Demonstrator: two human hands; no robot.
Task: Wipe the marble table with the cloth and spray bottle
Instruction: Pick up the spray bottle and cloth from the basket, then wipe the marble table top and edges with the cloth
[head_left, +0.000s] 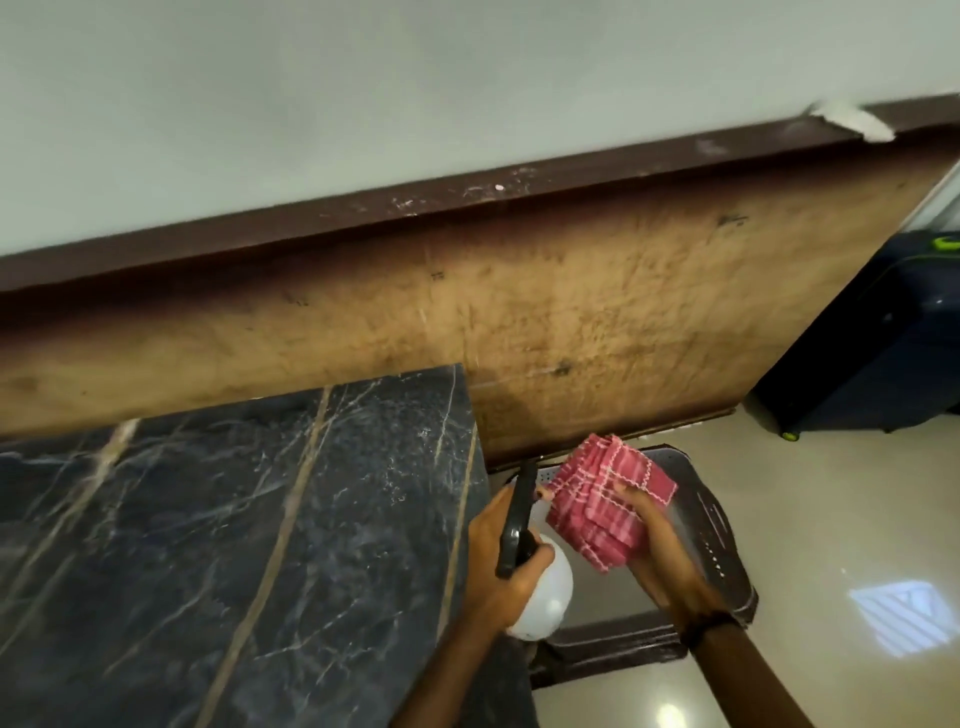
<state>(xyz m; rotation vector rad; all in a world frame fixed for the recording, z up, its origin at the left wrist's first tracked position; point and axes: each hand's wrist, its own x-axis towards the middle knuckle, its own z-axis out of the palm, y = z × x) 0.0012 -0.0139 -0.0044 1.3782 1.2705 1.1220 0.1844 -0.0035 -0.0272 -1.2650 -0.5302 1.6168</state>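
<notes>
Hands beside marble table (234, 519): left (511, 566) gripping spray bottle (540, 592), right (654, 535) clutching folded cloth (602, 499).

No text, label, brand, number or sign can be read anywhere in the frame. The spray bottle (540, 592) at lower centre shows a plain white body, the cloth (608, 499) beside it bears only a checked pattern, and the dark suitcase (872, 343) at the right edge is too blurred to show any marking.
</notes>
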